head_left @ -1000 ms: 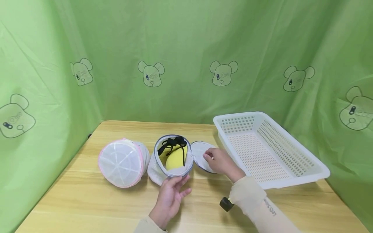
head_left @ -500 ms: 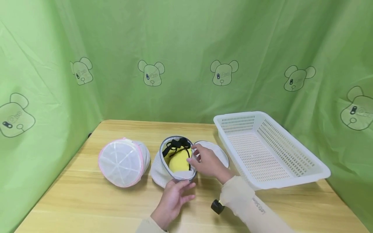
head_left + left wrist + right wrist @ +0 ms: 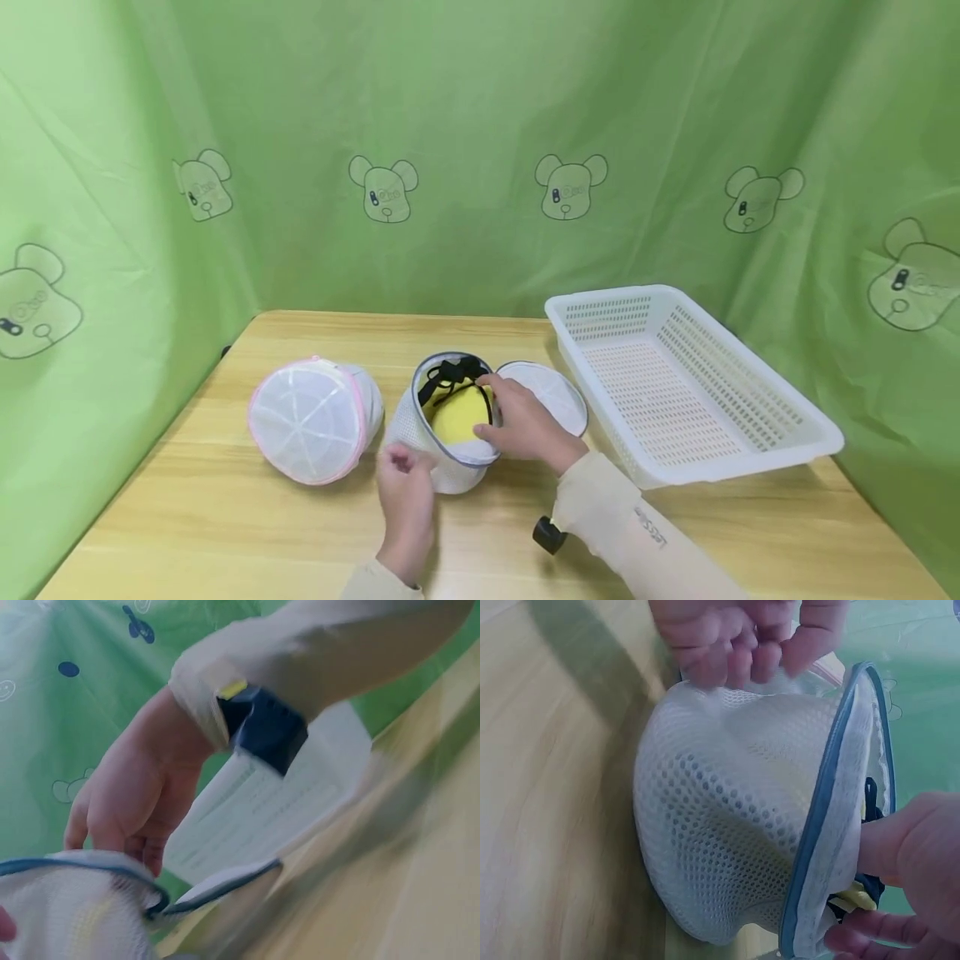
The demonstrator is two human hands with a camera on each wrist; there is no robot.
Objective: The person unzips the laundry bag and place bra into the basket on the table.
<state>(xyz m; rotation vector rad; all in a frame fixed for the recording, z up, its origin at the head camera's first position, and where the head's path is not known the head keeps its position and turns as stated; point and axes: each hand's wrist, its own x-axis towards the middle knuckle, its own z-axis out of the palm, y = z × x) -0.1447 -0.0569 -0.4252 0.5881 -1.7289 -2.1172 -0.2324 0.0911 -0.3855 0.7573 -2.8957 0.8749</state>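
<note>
A white mesh laundry bag [image 3: 407,427] with a blue-edged round opening stands tilted toward me. Inside it lies a yellow, rounded, padded-looking piece [image 3: 459,414] with black straps [image 3: 453,369]. My right hand [image 3: 531,425] reaches over the bag's right rim, thumb and fingers spread at the opening beside the yellow piece. The right wrist view shows the thumb and fingers dipping past the blue rim [image 3: 821,802]. My left hand [image 3: 405,500], fingers curled, is close against the bag's left side; no object shows in its grasp. The bag's round lid [image 3: 553,396] lies folded back to the right.
Left of the bag, another white mesh bag [image 3: 303,427] with pink edging lies on its side, lid toward me. A white perforated plastic basket [image 3: 645,454] stands on the right of the wooden table [image 3: 225,533]. Green curtains [image 3: 465,250] surround the table.
My right hand has moved left from the lid to the bag's opening. My left hand has left the front rim for the bag's left side, its fingers curling. The bag has shifted slightly right.
</note>
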